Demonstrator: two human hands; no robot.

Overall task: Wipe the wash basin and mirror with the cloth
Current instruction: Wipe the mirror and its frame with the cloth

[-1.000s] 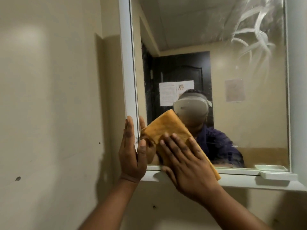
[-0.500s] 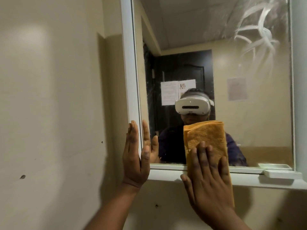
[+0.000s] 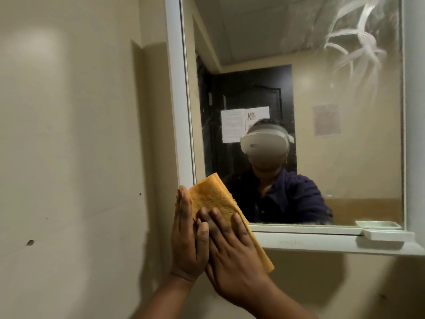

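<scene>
The cloth [image 3: 212,199] is being pressed flat on the bottom left corner of the mirror [image 3: 322,111] by the right hand [image 3: 232,254]. The fingers are lying straight on the cloth, not curled round it. The left hand [image 3: 186,238] is being held flat, fingers straight, against the white frame [image 3: 178,107] just beside the cloth. The 2 hands are touching side by side.

The mirror is only partly done, it seems. White smears [image 3: 358,44] are being left at the top right, well apart from the cloth. Small specks are showing on the glass near the middle too. The basin is not being shown, so its state cannot be told.

The cloth is being boxed in by the frame on the left and the ledge [image 3: 322,244] below. Open glass is waiting up and to the right. A small white dish [image 3: 386,234] is sitting on the ledge at the far right, and it could be knocked by a low sweep.
</scene>
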